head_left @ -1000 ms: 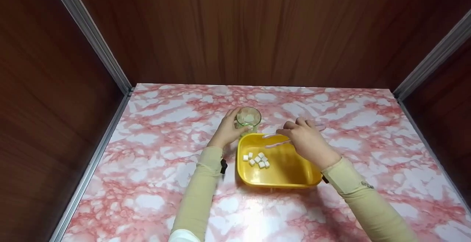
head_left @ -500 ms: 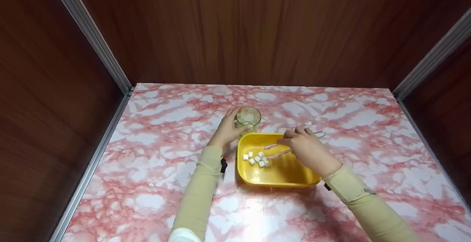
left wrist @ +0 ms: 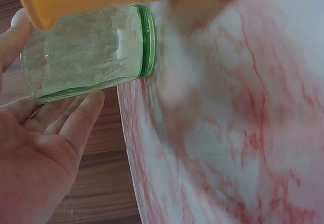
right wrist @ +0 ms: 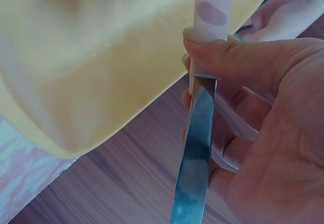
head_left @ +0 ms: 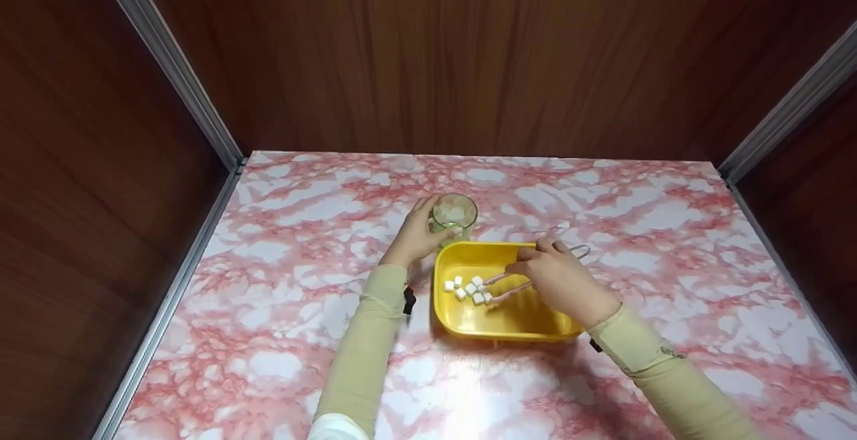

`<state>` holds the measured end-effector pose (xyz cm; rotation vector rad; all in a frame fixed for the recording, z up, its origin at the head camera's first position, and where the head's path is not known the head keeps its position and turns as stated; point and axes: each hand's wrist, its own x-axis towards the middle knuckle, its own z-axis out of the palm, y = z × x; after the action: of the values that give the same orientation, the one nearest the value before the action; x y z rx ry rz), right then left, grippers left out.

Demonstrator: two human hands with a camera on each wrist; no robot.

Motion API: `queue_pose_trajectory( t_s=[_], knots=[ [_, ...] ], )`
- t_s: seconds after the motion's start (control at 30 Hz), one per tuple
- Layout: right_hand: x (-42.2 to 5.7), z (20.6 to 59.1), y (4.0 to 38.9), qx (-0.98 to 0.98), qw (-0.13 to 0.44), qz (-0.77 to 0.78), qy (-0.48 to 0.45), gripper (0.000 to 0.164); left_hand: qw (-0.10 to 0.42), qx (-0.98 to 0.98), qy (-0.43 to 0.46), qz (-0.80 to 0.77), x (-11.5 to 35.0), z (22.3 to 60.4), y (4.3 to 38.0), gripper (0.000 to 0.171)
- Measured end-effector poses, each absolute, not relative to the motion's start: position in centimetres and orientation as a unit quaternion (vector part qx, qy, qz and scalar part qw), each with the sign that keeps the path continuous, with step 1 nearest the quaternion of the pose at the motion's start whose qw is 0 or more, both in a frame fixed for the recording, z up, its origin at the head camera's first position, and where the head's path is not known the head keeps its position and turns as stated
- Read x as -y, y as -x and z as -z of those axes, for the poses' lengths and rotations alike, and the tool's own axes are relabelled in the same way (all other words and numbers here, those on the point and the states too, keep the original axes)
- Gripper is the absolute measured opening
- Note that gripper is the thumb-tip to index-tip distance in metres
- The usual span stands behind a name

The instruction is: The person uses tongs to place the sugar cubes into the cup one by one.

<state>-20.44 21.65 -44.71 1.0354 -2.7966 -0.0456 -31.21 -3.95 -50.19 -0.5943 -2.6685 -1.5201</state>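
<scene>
My left hand [head_left: 415,234] holds a pale green glass [left wrist: 88,57] upright on the table, thumb on one side and fingers on the other. A whitish patch shows inside near its base. With my right hand [head_left: 559,279] I grip metal tongs [right wrist: 197,148] between thumb and fingers. Their arms have pink-and-white patterned ends, which reach down into a yellow plastic basin [head_left: 469,327]. Several small white cubes [head_left: 460,294] lie grouped at the basin's left side. The tong tips [head_left: 495,299] stand apart at the right edge of the group, right at the nearest cubes.
The glass stands just behind the basin's back left corner. Under everything is a red-and-white marbled table [head_left: 281,359]. Brown wood-grain panels [head_left: 428,58] rise at the back and both sides, with grey metal strips at the corners.
My right hand has lowered the tongs from above the basin's back edge, moving the tips down and toward the viewer to the cubes. My left hand stays on the glass.
</scene>
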Motion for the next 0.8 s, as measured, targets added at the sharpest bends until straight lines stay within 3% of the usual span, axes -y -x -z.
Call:
queue_pose_trajectory(
  t_s=[0.8],
  knots=[
    [-21.10, 45.22, 20.25, 0.930, 0.086, 0.035, -0.357, 0.044, 0.000, 0.857, 0.185, 0.481, 3.98, 50.23, 31.29, 0.079]
  ],
)
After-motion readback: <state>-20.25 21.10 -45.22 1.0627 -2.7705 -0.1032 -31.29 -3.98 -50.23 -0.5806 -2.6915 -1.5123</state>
